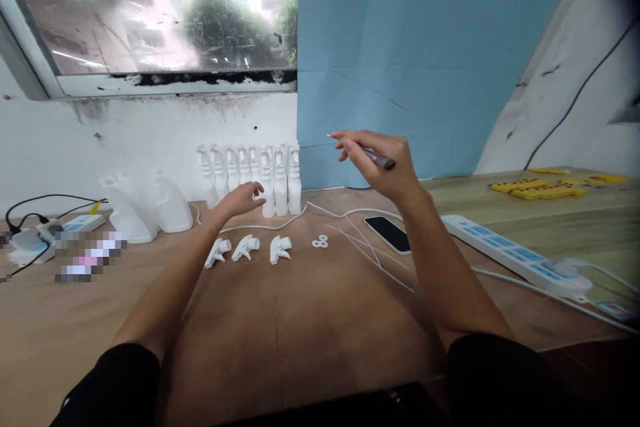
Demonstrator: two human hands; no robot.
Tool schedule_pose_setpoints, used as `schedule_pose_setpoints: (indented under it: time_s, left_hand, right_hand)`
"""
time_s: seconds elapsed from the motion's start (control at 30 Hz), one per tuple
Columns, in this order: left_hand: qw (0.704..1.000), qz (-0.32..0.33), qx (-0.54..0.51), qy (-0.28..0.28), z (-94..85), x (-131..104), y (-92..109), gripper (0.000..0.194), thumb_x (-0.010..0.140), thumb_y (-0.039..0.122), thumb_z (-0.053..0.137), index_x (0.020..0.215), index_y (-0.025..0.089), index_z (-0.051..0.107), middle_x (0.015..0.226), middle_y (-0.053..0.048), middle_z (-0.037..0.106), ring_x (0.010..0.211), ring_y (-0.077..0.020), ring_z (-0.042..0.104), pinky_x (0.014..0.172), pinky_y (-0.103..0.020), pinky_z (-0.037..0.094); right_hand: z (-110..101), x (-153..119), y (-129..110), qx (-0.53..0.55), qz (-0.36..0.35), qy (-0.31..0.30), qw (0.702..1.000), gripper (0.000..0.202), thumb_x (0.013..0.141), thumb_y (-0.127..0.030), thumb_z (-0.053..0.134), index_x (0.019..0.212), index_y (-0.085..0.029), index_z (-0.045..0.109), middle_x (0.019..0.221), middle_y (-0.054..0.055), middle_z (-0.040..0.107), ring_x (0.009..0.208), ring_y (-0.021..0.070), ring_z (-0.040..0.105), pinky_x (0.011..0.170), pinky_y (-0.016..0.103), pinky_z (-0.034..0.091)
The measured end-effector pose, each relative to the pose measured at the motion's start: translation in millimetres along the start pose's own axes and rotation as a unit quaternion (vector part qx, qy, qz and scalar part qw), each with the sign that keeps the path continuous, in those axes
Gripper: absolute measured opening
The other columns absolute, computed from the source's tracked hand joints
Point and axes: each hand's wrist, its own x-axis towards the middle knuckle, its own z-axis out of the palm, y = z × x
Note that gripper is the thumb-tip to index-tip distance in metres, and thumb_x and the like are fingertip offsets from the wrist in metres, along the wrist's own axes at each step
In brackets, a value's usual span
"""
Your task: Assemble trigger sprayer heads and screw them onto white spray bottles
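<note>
My right hand point(383, 163) is raised in front of the blue sheet, its fingers closed round a dark-barrelled pen point(379, 159) whose thin pale tip points left. My left hand point(245, 200) reaches to a row of white spray bottles point(281, 190), fingers bent and apart beside the nearest ones; whether it touches a bottle I cannot tell. Three white trigger sprayer heads point(246, 248) lie on the brown tabletop point(280, 320) nearer to me. Right of them are small white rings point(321, 241). Several thin white tubes point(373, 255) lie farther right.
White bottles without sprayer heads point(173, 203) stand at left, near a power strip point(80, 223) with black cables. A phone point(389, 235) lies beside my right forearm. Farther right are another power strip point(515, 257), its white cable, and yellow pieces point(537, 188). A blue sheet point(400, 47) hangs behind.
</note>
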Motion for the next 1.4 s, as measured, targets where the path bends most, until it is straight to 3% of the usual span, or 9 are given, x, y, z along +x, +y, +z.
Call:
schedule_pose_setpoints:
  time_s: [0.2,0.3,0.4,0.53,0.8,0.97,1.2,1.33,1.4]
  left_hand:
    - [0.979,-0.085,-0.096,0.159,27.1,63,-11,0.055,0.092,0.043,0.055,0.138,0.013,0.043,0.133,-0.016,0.056,0.116,-0.0267,0.059,0.093,-0.034,0.047]
    - [0.969,-0.109,-0.13,0.182,40.8,81,-15,0.056,0.092,0.043,0.059,0.138,0.014,0.045,0.133,-0.017,0.057,0.119,-0.0271,0.058,0.096,-0.037,0.047]
    - [0.965,-0.118,-0.146,0.184,51.5,88,-20,0.044,0.092,0.037,0.063,0.129,0.014,0.054,0.124,-0.013,0.061,0.11,-0.0248,0.061,0.094,-0.044,0.05]
    - [0.96,-0.134,-0.146,0.197,56.5,85,-28,0.033,0.094,0.034,0.061,0.12,0.014,0.059,0.117,-0.01,0.063,0.104,-0.0231,0.063,0.091,-0.045,0.053]
    - [0.959,-0.15,-0.143,0.192,44.8,77,-38,0.037,0.091,0.033,0.063,0.121,0.013,0.056,0.111,-0.009,0.065,0.099,-0.0221,0.064,0.088,-0.041,0.051]
    - [0.959,-0.154,-0.138,0.192,47.0,87,-27,0.064,0.077,0.039,0.073,0.128,0.01,0.047,0.124,-0.017,0.061,0.112,-0.0264,0.061,0.089,-0.032,0.046]
    - [0.958,-0.166,-0.127,0.198,48.0,82,-7,0.046,0.073,0.032,0.066,0.115,0.015,0.057,0.117,-0.016,0.067,0.107,-0.0306,0.064,0.084,-0.034,0.047]
    - [0.951,-0.169,-0.119,0.231,30.6,58,1,0.045,0.073,0.033,0.064,0.114,0.015,0.058,0.115,-0.016,0.067,0.108,-0.0332,0.063,0.086,-0.037,0.047]
    - [0.95,-0.151,-0.118,0.247,18.6,44,7,0.045,0.075,0.034,0.062,0.116,0.017,0.057,0.117,-0.014,0.067,0.108,-0.0319,0.063,0.088,-0.037,0.047]
  right_hand:
    - [-8,2,1,-0.009,0.002,0.015,1.0,0.02,0.094,-0.026,0.054,0.089,-0.021,0.072,0.096,0.004,0.076,0.073,0.016,0.07,0.072,0.033,0.057]
    - [-9,2,3,-0.012,0.005,0.01,1.0,0.02,0.095,-0.026,0.053,0.092,-0.022,0.073,0.096,0.003,0.076,0.074,0.0159,0.07,0.074,0.033,0.057]
    - [-11,1,4,-0.017,0.007,0.008,1.0,0.02,0.096,-0.026,0.053,0.094,-0.022,0.073,0.1,0.004,0.075,0.076,0.0159,0.07,0.075,0.033,0.057]
    - [-10,1,6,-0.013,0.013,0.005,1.0,0.021,0.096,-0.029,0.053,0.093,-0.021,0.073,0.102,0.005,0.075,0.076,0.0161,0.07,0.077,0.034,0.057]
    - [1,-1,10,0.007,0.021,-0.024,0.999,0.021,0.094,-0.032,0.054,0.098,-0.023,0.073,0.104,0.005,0.075,0.081,0.0193,0.071,0.077,0.037,0.058]
    - [3,-1,12,0.008,0.024,-0.04,0.999,0.02,0.094,-0.031,0.054,0.093,-0.022,0.073,0.104,0.005,0.075,0.084,0.0207,0.072,0.077,0.037,0.057]
    - [1,-2,15,0.011,0.021,-0.036,0.999,0.021,0.095,-0.035,0.055,0.096,-0.022,0.072,0.107,0.006,0.074,0.082,0.0202,0.072,0.076,0.037,0.058]
    - [5,-2,18,0.054,0.034,-0.038,0.997,0.024,0.096,-0.041,0.054,0.109,-0.026,0.067,0.135,0.008,0.061,0.073,0.0157,0.07,0.066,0.034,0.059]
    - [9,-2,20,0.087,0.055,-0.044,0.994,0.027,0.096,-0.044,0.052,0.109,-0.025,0.065,0.137,0.009,0.058,0.07,0.0133,0.069,0.059,0.03,0.057]
